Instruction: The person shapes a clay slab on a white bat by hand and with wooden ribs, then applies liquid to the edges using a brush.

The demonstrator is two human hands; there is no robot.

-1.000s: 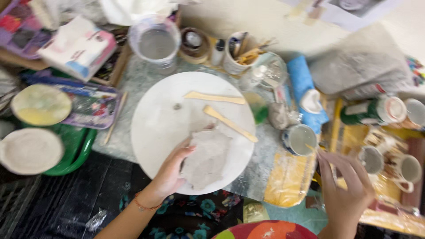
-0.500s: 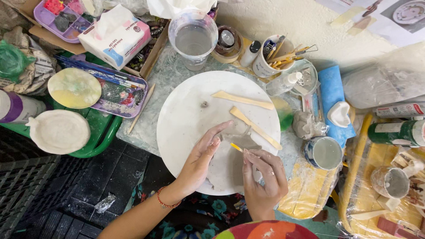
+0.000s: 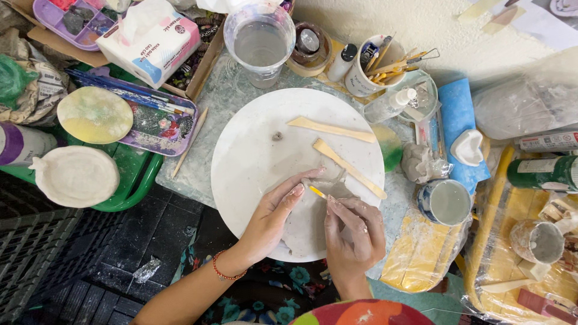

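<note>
A flat grey slab of clay (image 3: 313, 219) lies on the near part of a round white board (image 3: 259, 144). My left hand (image 3: 274, 213) rests on the slab's left edge with its fingers spread. My right hand (image 3: 355, 232) sits on the slab's right side and pinches a thin yellow-tipped tool (image 3: 318, 192), whose tip touches the clay. Two flat wooden modelling tools (image 3: 346, 165) lie farther back on the board, beside a small clay crumb (image 3: 277, 136).
A clear cup of water (image 3: 260, 42), a cup of tools (image 3: 376, 69), a tissue box (image 3: 150, 39) and a paint tray (image 3: 147, 114) stand behind. Right: a blue sponge (image 3: 457, 126), clay lump (image 3: 418, 162), grey-water cup (image 3: 445, 201). Left: green tray (image 3: 129, 180) with plaster discs.
My right hand came in from the far right with the thin tool and settled on the clay slab. My left hand stayed on the slab. The view shifted slightly.
</note>
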